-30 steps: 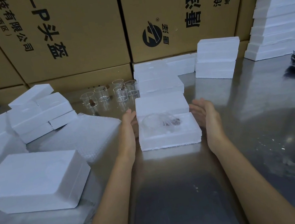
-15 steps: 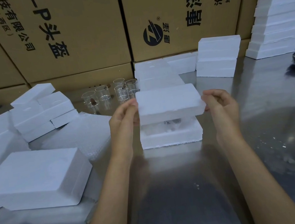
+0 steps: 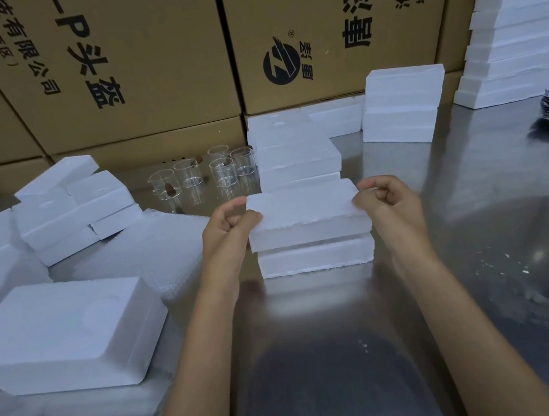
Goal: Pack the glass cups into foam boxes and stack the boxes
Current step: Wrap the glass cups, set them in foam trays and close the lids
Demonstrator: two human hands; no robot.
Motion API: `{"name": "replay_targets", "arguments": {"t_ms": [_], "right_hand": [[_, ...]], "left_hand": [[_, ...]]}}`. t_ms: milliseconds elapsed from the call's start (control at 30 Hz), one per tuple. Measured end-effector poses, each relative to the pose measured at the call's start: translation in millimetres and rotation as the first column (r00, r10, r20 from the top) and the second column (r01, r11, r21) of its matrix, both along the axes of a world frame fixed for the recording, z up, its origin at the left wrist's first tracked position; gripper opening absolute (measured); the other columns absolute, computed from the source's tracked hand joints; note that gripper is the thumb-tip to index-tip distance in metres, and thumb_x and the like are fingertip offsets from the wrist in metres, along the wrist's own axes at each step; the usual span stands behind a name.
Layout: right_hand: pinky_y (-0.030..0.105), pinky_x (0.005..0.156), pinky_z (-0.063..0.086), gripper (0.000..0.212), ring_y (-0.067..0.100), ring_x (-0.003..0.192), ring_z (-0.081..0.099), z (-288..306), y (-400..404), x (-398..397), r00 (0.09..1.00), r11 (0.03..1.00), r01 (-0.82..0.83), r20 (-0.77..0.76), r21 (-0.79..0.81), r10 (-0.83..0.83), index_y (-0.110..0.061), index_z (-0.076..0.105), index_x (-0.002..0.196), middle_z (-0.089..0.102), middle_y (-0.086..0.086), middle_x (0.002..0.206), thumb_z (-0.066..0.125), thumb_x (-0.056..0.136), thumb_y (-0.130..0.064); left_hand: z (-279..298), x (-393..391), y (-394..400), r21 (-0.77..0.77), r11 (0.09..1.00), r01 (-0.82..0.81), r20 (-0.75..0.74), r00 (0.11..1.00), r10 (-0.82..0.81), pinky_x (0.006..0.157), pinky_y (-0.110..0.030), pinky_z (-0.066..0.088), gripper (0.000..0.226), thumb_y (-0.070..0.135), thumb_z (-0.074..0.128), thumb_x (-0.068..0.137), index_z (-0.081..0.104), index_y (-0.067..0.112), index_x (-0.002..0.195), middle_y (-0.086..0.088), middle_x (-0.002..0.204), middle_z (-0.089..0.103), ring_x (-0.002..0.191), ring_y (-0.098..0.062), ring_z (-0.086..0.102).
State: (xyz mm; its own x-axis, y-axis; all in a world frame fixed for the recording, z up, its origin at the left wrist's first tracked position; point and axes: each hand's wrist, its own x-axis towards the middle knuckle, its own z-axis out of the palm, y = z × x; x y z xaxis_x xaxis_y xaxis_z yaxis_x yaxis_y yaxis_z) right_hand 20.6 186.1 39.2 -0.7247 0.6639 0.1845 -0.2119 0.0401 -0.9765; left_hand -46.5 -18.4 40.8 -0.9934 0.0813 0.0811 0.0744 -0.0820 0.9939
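Cardboard cartons (image 3: 153,60) are stacked behind the steel table (image 3: 317,357). A foam lid (image 3: 304,214) is held just above the foam box base (image 3: 316,257), pinched at its ends by the left hand (image 3: 226,228) and right hand (image 3: 390,203). Glass cups (image 3: 204,178) stand further back.

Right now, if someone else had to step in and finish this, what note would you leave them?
Left hand and right hand each pinch an end of the foam lid, held just above the foam base; whether it is seated, I cannot tell.
Five loose glass cups stand behind on the steel table.
Closed boxes are stacked at the back.
Left: press the lid down, stack this box, pack the remaining cups.
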Motion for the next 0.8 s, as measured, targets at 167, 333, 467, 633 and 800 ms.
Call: {"name": "replay_targets", "arguments": {"t_ms": [167, 333, 467, 633, 800], "right_hand": [[0.007, 0.052, 0.038, 0.015, 0.012, 0.065, 0.042, -5.6, 2.3, -3.4, 0.998, 1.0, 0.022, 0.065, 0.004, -0.022, -0.009, 0.067, 0.1, 0.045, 0.006, 0.077, 0.065, 0.085, -0.008], [0.018, 0.061, 0.041, 0.013, 0.012, 0.072, 0.05, -9.2, 4.3, -3.8, 0.994, 0.999, 0.002, 0.106, -0.032, 0.002, -0.016, 0.067, 0.099, 0.053, 0.002, 0.08, 0.066, 0.086, -0.014], [0.013, 0.054, 0.04, 0.012, 0.009, 0.065, 0.047, -11.7, 3.3, -4.6, 0.996, 0.999, 0.018, 0.092, -0.035, -0.015, -0.017, 0.067, 0.098, 0.05, 0.0, 0.077, 0.067, 0.086, -0.015], [0.005, 0.057, 0.04, 0.007, -0.005, 0.061, 0.05, -12.6, -1.2, -4.9, 0.999, 0.999, 0.05, 0.021, -0.013, -0.05, -0.013, 0.066, 0.092, 0.057, -0.005, 0.081, 0.066, 0.086, -0.011], [0.023, 0.074, 0.048, 0.012, 0.009, 0.086, 0.06, -12.4, 0.9, -3.0, 0.998, 0.999, 0.048, 0.044, -0.003, -0.047, -0.018, 0.07, 0.098, 0.066, -0.008, 0.093, 0.067, 0.088, -0.013]], "left_hand": [[-8.2, -5.0, -0.8, -0.026, 0.998, 0.064, 0.046, 0.997, -0.063, 0.071, -0.03, 0.053, 0.033, 0.014, 0.07, 0.087, 0.068, 0.031, 0.115, 0.01, 0.078, 0.072, 0.077, -0.01, 0.067], [-11.3, -3.7, 2.2, -0.005, 0.999, 0.054, 0.087, 0.995, -0.053, 0.08, -0.044, 0.054, 0.027, 0.018, 0.069, 0.088, 0.07, 0.035, 0.109, -0.001, 0.101, 0.074, 0.089, -0.025, 0.067], [-14.2, -0.4, 7.2, -0.003, 1.0, 0.006, 0.069, 0.998, -0.006, 0.08, -0.038, 0.057, 0.025, 0.021, 0.067, 0.088, 0.07, 0.038, 0.106, 0.005, 0.105, 0.072, 0.093, -0.019, 0.07], [-14.2, -2.1, 2.8, -0.012, 1.0, 0.02, 0.058, 0.998, -0.019, 0.082, -0.035, 0.056, 0.023, 0.022, 0.068, 0.088, 0.072, 0.038, 0.104, 0.012, 0.099, 0.075, 0.091, -0.013, 0.071], [-17.6, -5.3, 1.6, -0.019, 1.0, 0.013, -0.007, 1.0, -0.013, 0.087, -0.034, 0.058, 0.019, 0.023, 0.07, 0.093, 0.069, 0.034, 0.108, 0.01, 0.105, 0.075, 0.098, -0.011, 0.072]]}}
